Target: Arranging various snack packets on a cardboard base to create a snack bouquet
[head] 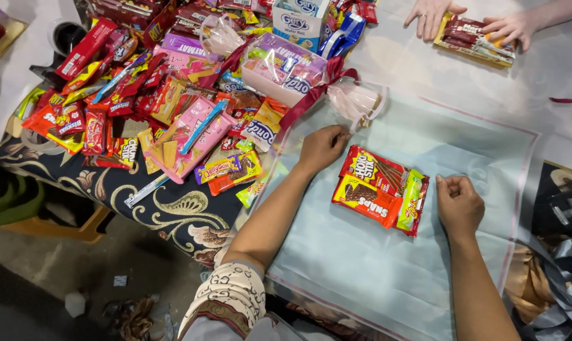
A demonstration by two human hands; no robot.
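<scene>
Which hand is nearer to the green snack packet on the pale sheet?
Right. The right hand rests just beside the green snack packet; the left hand is farther, beyond the red packets.

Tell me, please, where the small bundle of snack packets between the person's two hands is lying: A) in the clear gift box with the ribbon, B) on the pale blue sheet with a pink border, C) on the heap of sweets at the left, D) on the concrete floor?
B: the snack bundle lies flat on the pale blue sheet, with the left hand and the right hand resting on the sheet at either side.
</scene>
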